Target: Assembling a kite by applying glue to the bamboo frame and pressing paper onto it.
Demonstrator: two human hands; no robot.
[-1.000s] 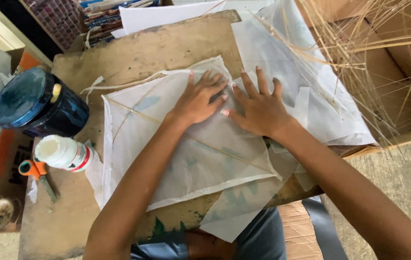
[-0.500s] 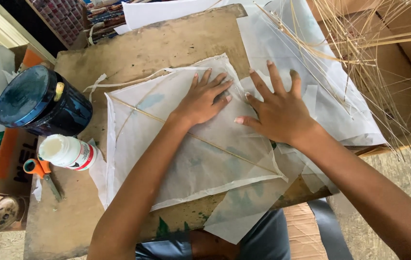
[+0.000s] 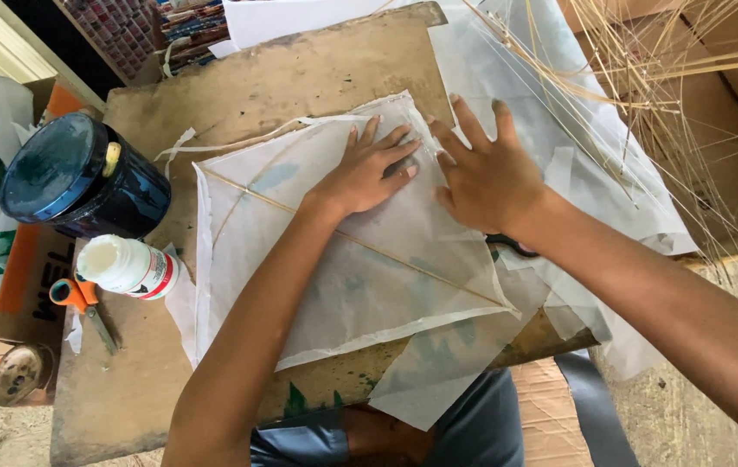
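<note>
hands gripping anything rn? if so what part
Nothing gripped. Left hand and right hand both lie flat, fingers spread, pressing on the translucent paper kite near its upper right edge, on the wooden board.

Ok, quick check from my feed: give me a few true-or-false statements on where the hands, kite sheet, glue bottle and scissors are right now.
1. Both hands lie flat on the thin white kite sheet. True: left hand, right hand.
2. The white glue bottle stands upright with its cap on. False: it lies on its side, mouth uncapped.
3. The orange-handled scissors lie left of the sheet. True.
4. The right hand holds the dark round tin. False: the tin sits untouched at the board's left edge.
</note>
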